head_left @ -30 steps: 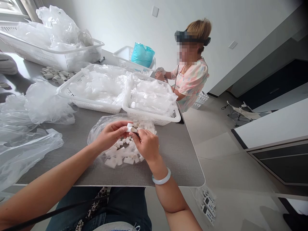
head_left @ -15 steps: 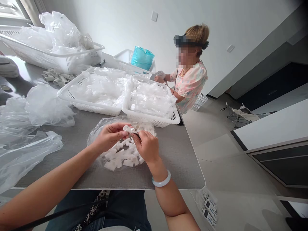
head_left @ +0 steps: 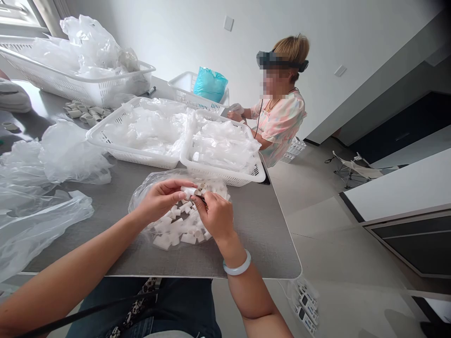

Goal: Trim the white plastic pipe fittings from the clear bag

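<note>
My left hand [head_left: 160,199] pinches a small white tube piece [head_left: 189,190] between thumb and fingers. My right hand [head_left: 214,215], with a pale bangle at the wrist, has its fingers closed on the other end of the same piece. Both hands hover over a clear plastic bag [head_left: 146,188] spread on the grey table [head_left: 253,225], with a heap of several small white tube pieces [head_left: 176,230] lying on it.
Two white baskets of clear plastic bags [head_left: 141,152] [head_left: 225,173] stand just behind the heap. Loose plastic bags [head_left: 52,159] lie at the left. Further back are another basket [head_left: 88,87], more tube pieces [head_left: 84,112] and a basket with a teal bag [head_left: 209,84]. A person [head_left: 280,112] sits at the far side.
My hands stay together over the heap; the white piece between them has turned slightly in my fingers. The view has shifted a little.
</note>
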Demonstrator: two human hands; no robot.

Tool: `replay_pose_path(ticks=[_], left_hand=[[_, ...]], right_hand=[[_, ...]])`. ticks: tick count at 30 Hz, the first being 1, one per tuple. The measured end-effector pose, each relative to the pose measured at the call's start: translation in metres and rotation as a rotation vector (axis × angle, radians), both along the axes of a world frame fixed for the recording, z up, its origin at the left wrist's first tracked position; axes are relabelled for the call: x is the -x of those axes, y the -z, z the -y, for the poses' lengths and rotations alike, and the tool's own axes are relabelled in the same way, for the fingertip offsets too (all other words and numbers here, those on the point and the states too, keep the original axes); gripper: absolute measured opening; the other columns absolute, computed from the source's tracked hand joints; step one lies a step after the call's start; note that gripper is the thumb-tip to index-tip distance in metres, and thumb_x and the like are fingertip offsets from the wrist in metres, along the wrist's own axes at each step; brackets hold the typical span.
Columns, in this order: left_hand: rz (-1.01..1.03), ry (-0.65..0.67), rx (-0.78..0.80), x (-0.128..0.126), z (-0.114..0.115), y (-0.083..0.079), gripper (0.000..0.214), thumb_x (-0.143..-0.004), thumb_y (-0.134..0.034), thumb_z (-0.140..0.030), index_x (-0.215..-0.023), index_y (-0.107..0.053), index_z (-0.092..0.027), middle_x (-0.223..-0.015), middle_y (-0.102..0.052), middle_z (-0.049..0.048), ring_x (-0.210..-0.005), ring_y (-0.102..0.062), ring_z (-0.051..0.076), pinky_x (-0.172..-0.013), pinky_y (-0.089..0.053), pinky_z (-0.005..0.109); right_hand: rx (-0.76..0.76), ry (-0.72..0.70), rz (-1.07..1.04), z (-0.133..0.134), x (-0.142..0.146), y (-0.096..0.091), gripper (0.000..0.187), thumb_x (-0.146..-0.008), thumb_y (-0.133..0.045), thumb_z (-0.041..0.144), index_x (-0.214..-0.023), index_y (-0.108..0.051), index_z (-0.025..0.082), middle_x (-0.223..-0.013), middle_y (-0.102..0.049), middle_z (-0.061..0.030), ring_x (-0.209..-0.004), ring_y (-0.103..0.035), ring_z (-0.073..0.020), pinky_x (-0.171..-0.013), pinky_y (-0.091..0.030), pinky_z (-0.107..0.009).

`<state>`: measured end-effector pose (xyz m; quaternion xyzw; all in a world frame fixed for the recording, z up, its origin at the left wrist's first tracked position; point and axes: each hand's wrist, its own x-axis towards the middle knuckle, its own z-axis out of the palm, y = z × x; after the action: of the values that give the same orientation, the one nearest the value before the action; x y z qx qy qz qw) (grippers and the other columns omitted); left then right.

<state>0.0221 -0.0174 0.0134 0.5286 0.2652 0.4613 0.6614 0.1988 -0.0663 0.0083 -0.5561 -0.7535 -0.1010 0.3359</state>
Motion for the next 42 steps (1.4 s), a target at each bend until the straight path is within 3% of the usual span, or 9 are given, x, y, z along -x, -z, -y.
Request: replay_pose_path(ticks=[6,9,12,20,26,35,38,40,42], left_hand=[[-0.028,-0.049,-0.126,0.0,-0.001,0.006,0.03,-0.071,-0.087,-0.036,-0.094,-0.08,-0.019,-0.104,-0.076,0.0102,-0.091,-0.071,0.023,-0.07,-0.059,0.025],[-0.082,-0.075,-0.206,0.0,0.0,0.008,0.031,-0.076,-0.084,-0.035,-0.102,-0.079,-0.02,-0.104,-0.076,0.0099,-0.08,-0.07,0.018,-0.062,-0.058,0.022],[-0.164,-0.096,-0.271,0.0,0.002,0.006,0.032,-0.081,-0.079,-0.034,-0.11,-0.077,-0.02,-0.109,-0.075,0.0109,-0.082,-0.07,0.019,-0.063,-0.058,0.023],[-0.188,-0.229,-0.464,-0.005,0.005,0.011,0.02,-0.082,-0.078,-0.032,-0.097,-0.077,-0.018,-0.095,-0.073,0.0098,-0.082,-0.069,0.019,-0.063,-0.058,0.026],[-0.272,-0.359,-0.581,-0.009,0.008,0.017,0.017,-0.084,-0.076,-0.033,-0.093,-0.074,-0.019,-0.093,-0.072,0.0091,-0.086,-0.069,0.021,-0.069,-0.058,0.031],[-0.458,-0.531,-0.855,-0.013,0.006,0.028,0.005,-0.09,-0.063,-0.022,-0.085,-0.064,-0.021,-0.094,-0.075,0.0074,-0.087,-0.072,0.02,-0.075,-0.058,0.032],[-0.481,-0.526,-0.836,-0.013,0.004,0.03,0.006,-0.089,-0.061,-0.02,-0.083,-0.064,-0.021,-0.094,-0.074,0.0079,-0.089,-0.071,0.021,-0.076,-0.057,0.032],[-0.46,-0.48,-0.718,-0.012,0.003,0.029,0.003,-0.086,-0.063,-0.021,-0.084,-0.065,-0.021,-0.094,-0.074,0.0082,-0.09,-0.07,0.022,-0.077,-0.057,0.033],[-0.37,-0.386,-0.524,-0.011,0.002,0.026,0.006,-0.081,-0.068,-0.024,-0.085,-0.065,-0.02,-0.094,-0.073,0.0078,-0.09,-0.07,0.022,-0.075,-0.056,0.033]], right_hand=[[0.013,0.015,-0.057,0.001,0.001,-0.003,0.067,-0.104,-0.018,0.059,-0.065,-0.055,0.019,-0.053,-0.056,-0.0012,-0.049,-0.052,-0.0099,-0.046,-0.026,-0.023],[0.088,0.007,-0.058,0.001,0.001,-0.004,0.069,-0.103,-0.015,0.059,-0.065,-0.055,0.019,-0.052,-0.054,-0.0006,-0.047,-0.049,-0.0093,-0.045,-0.025,-0.022],[0.144,-0.002,-0.059,0.002,0.001,-0.005,0.07,-0.103,-0.012,0.06,-0.066,-0.055,0.019,-0.052,-0.052,-0.0007,-0.046,-0.047,-0.0092,-0.045,-0.025,-0.022],[0.153,0.023,-0.024,0.001,0.002,-0.003,0.075,-0.099,-0.009,0.067,-0.065,-0.053,0.019,-0.051,-0.051,-0.0011,-0.047,-0.048,-0.0098,-0.045,-0.021,-0.022],[0.179,0.064,-0.033,0.003,0.005,-0.001,0.069,-0.102,-0.016,0.062,-0.064,-0.054,0.019,-0.053,-0.055,-0.0019,-0.049,-0.052,-0.0106,-0.046,-0.019,-0.024],[0.442,0.025,-0.188,0.003,0.006,-0.005,0.052,-0.1,-0.039,0.056,-0.061,-0.045,0.022,-0.047,-0.042,0.0047,-0.042,-0.04,-0.0094,-0.045,-0.022,-0.022],[0.533,-0.042,-0.281,0.003,0.004,-0.007,0.053,-0.1,-0.036,0.056,-0.059,-0.041,0.023,-0.047,-0.039,0.0056,-0.04,-0.036,-0.0088,-0.043,-0.024,-0.022],[0.528,-0.038,-0.3,0.003,0.001,-0.008,0.053,-0.101,-0.034,0.056,-0.061,-0.044,0.023,-0.048,-0.042,0.005,-0.041,-0.038,-0.0093,-0.043,-0.026,-0.022],[0.441,0.057,-0.253,0.002,-0.003,-0.009,0.05,-0.101,-0.035,0.053,-0.065,-0.051,0.023,-0.053,-0.05,0.0024,-0.047,-0.046,-0.0115,-0.046,-0.028,-0.023]])
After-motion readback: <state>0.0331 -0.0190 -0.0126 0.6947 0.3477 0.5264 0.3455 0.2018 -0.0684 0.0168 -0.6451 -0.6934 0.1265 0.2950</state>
